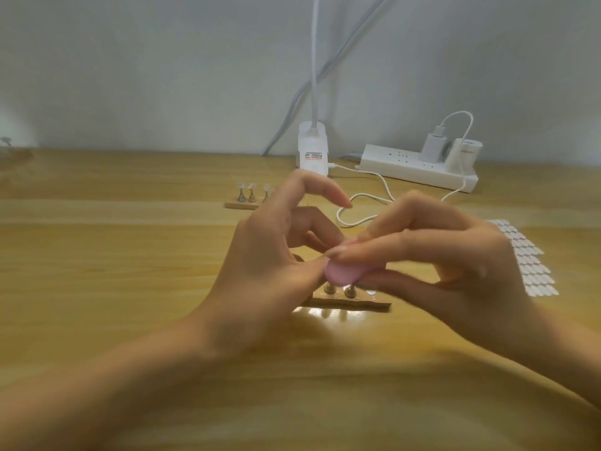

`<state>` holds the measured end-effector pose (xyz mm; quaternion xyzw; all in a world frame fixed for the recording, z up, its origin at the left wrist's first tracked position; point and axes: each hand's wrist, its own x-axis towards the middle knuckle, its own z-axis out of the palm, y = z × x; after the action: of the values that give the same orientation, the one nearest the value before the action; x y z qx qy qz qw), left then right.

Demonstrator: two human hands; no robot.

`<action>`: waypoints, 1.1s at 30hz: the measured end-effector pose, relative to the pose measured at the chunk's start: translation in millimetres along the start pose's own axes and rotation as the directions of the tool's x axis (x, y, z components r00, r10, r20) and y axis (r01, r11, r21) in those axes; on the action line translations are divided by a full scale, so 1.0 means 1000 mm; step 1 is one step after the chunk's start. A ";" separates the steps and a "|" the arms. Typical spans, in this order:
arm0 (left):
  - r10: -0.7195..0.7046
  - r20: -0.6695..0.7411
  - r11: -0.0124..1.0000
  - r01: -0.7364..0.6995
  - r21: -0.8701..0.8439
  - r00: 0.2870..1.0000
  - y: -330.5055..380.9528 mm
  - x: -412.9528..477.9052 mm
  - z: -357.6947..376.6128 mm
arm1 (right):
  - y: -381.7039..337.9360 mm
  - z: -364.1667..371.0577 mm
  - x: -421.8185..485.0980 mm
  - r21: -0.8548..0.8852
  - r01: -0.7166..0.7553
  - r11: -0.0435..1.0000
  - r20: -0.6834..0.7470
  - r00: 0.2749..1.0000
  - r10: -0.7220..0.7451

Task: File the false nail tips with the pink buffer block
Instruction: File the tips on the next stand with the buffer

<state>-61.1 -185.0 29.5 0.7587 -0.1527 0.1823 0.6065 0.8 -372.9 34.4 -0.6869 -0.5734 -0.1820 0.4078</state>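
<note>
Pinching the small rounded pink buffer block (341, 273) between thumb and fingertips of my right hand (455, 271), I hold it just above the narrow wooden peg stand (351, 304). My left hand (270, 265) touches it with the thumb, index lifted; whether it pinches a nail tip I cannot tell. The block seems light and soft, so gripping its edges gently is best.

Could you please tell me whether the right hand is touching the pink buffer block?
Touching. The head view shows the right hand pinching the pink buffer block, with its fingers along the top and its thumb underneath.
</note>
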 end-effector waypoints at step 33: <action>0.000 0.031 1.000 0.001 -0.030 1.000 0.000 0.001 -0.001 | -0.006 0.006 -0.003 -0.033 0.030 0.999 -0.002 1.000 -0.030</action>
<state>-60.6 -183.7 30.5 0.7522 -0.1647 0.1680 0.6154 -7.2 -370.1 31.0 -0.6845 -0.5801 -0.1982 0.3944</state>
